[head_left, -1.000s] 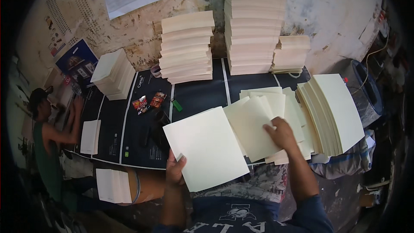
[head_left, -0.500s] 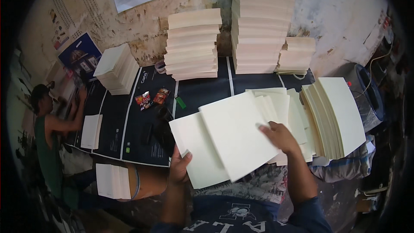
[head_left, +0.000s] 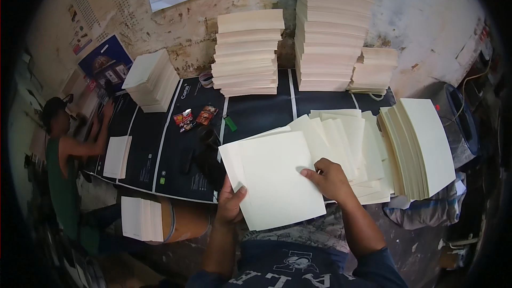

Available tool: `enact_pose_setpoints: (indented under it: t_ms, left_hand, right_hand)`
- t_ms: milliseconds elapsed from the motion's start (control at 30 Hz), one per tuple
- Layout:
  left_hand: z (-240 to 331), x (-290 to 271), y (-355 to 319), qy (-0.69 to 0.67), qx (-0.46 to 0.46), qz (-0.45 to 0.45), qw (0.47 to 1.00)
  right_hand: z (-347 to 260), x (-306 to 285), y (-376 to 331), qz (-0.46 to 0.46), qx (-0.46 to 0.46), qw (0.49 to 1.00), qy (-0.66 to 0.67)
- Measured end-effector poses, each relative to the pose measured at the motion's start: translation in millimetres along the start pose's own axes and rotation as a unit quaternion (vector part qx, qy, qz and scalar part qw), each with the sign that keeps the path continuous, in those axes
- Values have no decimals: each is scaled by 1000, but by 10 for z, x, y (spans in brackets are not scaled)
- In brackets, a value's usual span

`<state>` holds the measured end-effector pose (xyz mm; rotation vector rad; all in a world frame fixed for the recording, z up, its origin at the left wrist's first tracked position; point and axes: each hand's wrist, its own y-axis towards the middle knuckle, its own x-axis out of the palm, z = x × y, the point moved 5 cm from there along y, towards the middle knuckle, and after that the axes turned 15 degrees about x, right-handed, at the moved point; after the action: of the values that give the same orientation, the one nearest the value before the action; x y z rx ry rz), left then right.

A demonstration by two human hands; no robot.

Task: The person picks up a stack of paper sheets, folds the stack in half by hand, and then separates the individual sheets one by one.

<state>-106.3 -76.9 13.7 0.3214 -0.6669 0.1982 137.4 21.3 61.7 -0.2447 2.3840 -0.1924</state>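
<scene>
In front of my body I hold cream paper sheets (head_left: 274, 181), tilted and lying almost flush over one another. My left hand (head_left: 232, 202) is closed on their lower left edge, thumb on top and fingers hidden beneath. At the right edge my right hand (head_left: 326, 180) pinches the top sheet, its thumb pressing on the face. Just beyond my right hand, loose cream sheets (head_left: 349, 144) lie fanned out on the dark table. Farther right leans a thick row of cream sheets (head_left: 434, 146).
Tall paper stacks (head_left: 248, 56) stand along the wall. Small red packets (head_left: 206, 114) and a green lighter-like object (head_left: 230, 122) lie on the black tabletop (head_left: 258, 109). At the left, a person in a green top (head_left: 58, 176) works near a white paper pile (head_left: 117, 156). Another pile (head_left: 143, 218) sits below.
The top sheet has slid left over the one in my left hand, so they now nearly line up. My right hand has moved left and down with it. The view has shifted slightly.
</scene>
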Motion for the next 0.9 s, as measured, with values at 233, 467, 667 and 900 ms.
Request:
enact_pose_setpoints:
  t_ms: [233,467,667,900]
  left_hand:
    - [-5,6,16,56,9,2,998]
    - [-25,-19,13,7,0,18,1000]
    - [-179,-74,-9,-44,-6,-6,999]
    - [-264,-115,26,-63,8,-23,998]
  right_hand:
    - [5,0,-78,-2,35,998,54]
    - [136,-25,-58,-40,83,988,120]
    - [171,70,-69,-36,85,990,106]
    - [255,138,-13,-11,97,988,124]
